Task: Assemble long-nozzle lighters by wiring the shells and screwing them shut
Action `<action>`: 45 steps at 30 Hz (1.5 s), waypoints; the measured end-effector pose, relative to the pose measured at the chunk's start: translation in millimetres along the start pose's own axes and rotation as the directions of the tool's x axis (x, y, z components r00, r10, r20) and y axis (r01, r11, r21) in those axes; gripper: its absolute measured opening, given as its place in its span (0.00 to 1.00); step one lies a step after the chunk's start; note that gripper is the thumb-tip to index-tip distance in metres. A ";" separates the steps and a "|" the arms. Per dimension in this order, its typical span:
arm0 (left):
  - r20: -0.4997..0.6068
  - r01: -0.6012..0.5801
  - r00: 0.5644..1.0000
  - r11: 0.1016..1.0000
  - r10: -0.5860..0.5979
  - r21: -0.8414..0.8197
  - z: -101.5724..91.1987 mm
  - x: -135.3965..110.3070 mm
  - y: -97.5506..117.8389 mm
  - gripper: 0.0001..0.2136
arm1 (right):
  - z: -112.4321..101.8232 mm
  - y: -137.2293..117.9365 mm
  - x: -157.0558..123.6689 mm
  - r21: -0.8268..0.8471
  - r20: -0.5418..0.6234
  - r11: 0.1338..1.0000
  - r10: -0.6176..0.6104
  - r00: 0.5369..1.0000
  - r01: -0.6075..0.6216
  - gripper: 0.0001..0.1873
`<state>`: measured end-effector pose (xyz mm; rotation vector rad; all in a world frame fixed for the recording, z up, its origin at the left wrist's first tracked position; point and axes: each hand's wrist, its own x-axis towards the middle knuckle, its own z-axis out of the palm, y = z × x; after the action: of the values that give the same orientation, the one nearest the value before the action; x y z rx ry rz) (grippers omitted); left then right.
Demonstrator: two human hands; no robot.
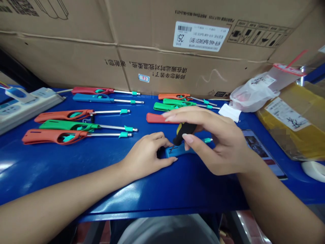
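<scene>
The right hand (pixel 223 145) pinches a short screwdriver (pixel 184 130) between thumb and bent fingers, with the forefinger stretched flat above the black-and-yellow handle; the shaft slants down and to the left, and its tip touches the top face of the blue lighter (pixel 177 150) just below the hand, at centre frame; the left hand (pixel 149 154) is curled close around that lighter's left end, thumb along the near edge and fingertips on top, pinning it to the blue table (pixel 76 176); the lighter's long axis runs left to right, rising slightly toward the right, where its teal-tipped nozzle shows past the right fingers; both hands meet it, the left directly on the body, the right only through the tool; one screwdriver and one blue lighter lie under the hands; outward, a row of five lighters (pixel 76 125) lies at middle left, all nozzles pointing right: two orange, one green, one blue, one red; a cluster of four lighters (pixel 175 103) lies just above the right hand, one orange, two green, one red partly hidden; that makes ten lighters in all; a power strip (pixel 25 105) sits at the left edge; cardboard boxes (pixel 152 51) fill the top; a plastic bag (pixel 251 93), a yellow parcel (pixel 299 128) and a roll of tape (pixel 315 169) lie at right.
</scene>
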<state>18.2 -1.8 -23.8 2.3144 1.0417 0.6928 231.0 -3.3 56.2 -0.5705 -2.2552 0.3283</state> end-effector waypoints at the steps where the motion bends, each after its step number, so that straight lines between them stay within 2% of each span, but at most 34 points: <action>1: 0.000 0.003 1.000 1.000 -0.003 -0.002 -0.2 0.1 0.4 0.11 | 0.1 -0.7 -0.1 0.010 0.006 1.000 0.015 1.000 -0.015 0.19; 3: -0.001 0.006 1.000 1.000 -0.006 -0.002 -0.7 0.6 1.3 0.11 | 2.7 -1.2 0.3 0.000 -0.025 0.999 0.036 0.999 -0.036 0.18; 7: -0.008 0.026 1.000 1.000 -0.026 -0.001 -1.1 1.6 2.9 0.10 | 7.6 -0.2 1.7 -0.126 -0.136 0.992 0.005 0.991 -0.023 0.16; 9: -0.020 0.025 0.999 1.000 -0.025 0.012 -0.9 1.5 2.9 0.10 | 5.8 -0.1 1.7 -0.139 -0.103 0.990 -0.008 0.995 -0.006 0.18; 13: -0.034 -0.010 0.999 1.000 0.011 0.020 0.1 0.5 1.6 0.09 | -1.2 -1.8 0.3 -0.040 0.055 0.999 0.010 0.998 -0.007 0.26; 15: -0.038 -0.007 0.999 1.000 0.009 0.029 0.6 0.6 0.8 0.10 | -1.7 -2.4 0.2 -0.024 0.077 0.999 0.029 0.997 -0.027 0.26; 20: -0.011 0.013 1.000 1.000 -0.013 0.020 0.8 2.6 0.9 0.10 | 5.6 -1.3 2.5 -0.078 -0.021 0.997 0.015 1.000 -0.017 0.15; 24: -0.027 0.019 0.999 1.000 -0.018 0.025 0.6 2.7 1.7 0.10 | 4.9 -1.6 2.3 -0.143 -0.051 0.989 0.030 0.998 -0.037 0.15; 28: -0.008 0.016 1.000 1.000 -0.016 0.008 0.6 1.9 1.3 0.09 | -1.4 -5.3 1.5 -0.040 0.053 0.999 0.012 0.999 -0.010 0.21; 30: -0.005 0.019 1.000 1.000 -0.019 0.002 0.6 1.9 1.1 0.09 | -1.2 -6.3 2.2 -0.016 0.068 1.000 0.025 0.997 -0.024 0.20; 33: -0.012 0.018 1.000 1.000 -0.018 0.001 0.7 2.3 1.2 0.10 | 3.4 -4.0 3.9 -0.110 -0.069 0.994 0.018 0.997 -0.025 0.12; 35: -0.029 0.012 1.000 1.000 -0.011 0.023 0.9 2.4 1.2 0.11 | 5.3 -1.4 4.2 -0.156 -0.124 0.987 0.013 0.992 -0.032 0.13; 41: -0.034 -0.016 0.999 0.999 0.017 0.032 2.1 1.2 -0.2 0.11 | -1.6 -2.3 1.4 -0.039 0.048 0.999 -0.001 0.999 0.003 0.22; 45: -0.038 0.005 0.999 0.998 -0.003 0.061 2.6 0.9 -0.3 0.11 | 3.6 -3.3 2.3 -0.130 -0.006 0.991 0.034 0.999 -0.035 0.17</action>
<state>20.3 -1.5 -25.6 2.3591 1.0989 0.7149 226.0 -5.3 56.5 -0.6783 -2.2770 0.1976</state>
